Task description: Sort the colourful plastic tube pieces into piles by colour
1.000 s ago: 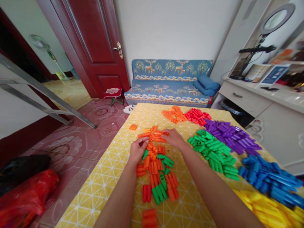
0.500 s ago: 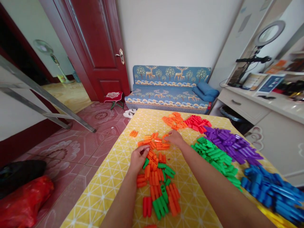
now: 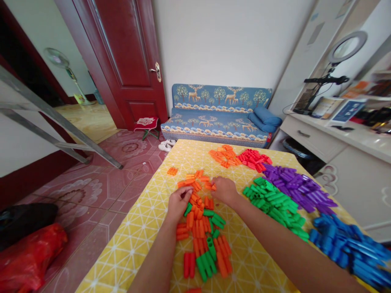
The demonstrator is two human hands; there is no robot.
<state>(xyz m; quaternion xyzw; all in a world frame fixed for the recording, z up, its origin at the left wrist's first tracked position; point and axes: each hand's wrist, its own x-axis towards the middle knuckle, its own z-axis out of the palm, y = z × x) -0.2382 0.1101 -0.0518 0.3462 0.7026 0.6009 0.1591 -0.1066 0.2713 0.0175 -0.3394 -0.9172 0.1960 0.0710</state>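
My left hand (image 3: 179, 202) rests at the left side of the middle heap, thumb and fingertips pinched together; whatever is between them is hidden. My right hand (image 3: 225, 190) is just across from it, fingers curled around an orange tube piece (image 3: 210, 186) that sticks out past the fingertips. Between and beyond both hands lie loose orange tube pieces (image 3: 190, 182). Closer to me, orange pieces (image 3: 199, 228) mix with green ones (image 3: 206, 265) and a red paired piece (image 3: 189, 265). They look like short plastic tubes joined side by side.
On the yellow patterned tablecloth (image 3: 131, 244), sorted piles stand along the back and right: orange (image 3: 224, 156), red (image 3: 254, 159), purple (image 3: 297, 186), green (image 3: 275, 203), blue (image 3: 351, 242). A small orange piece (image 3: 172, 171) lies left. Behind the table is a blue sofa (image 3: 214, 118).
My right hand has come toward me and curled its fingers around an orange piece beside the middle heap. My left hand has stayed in place.
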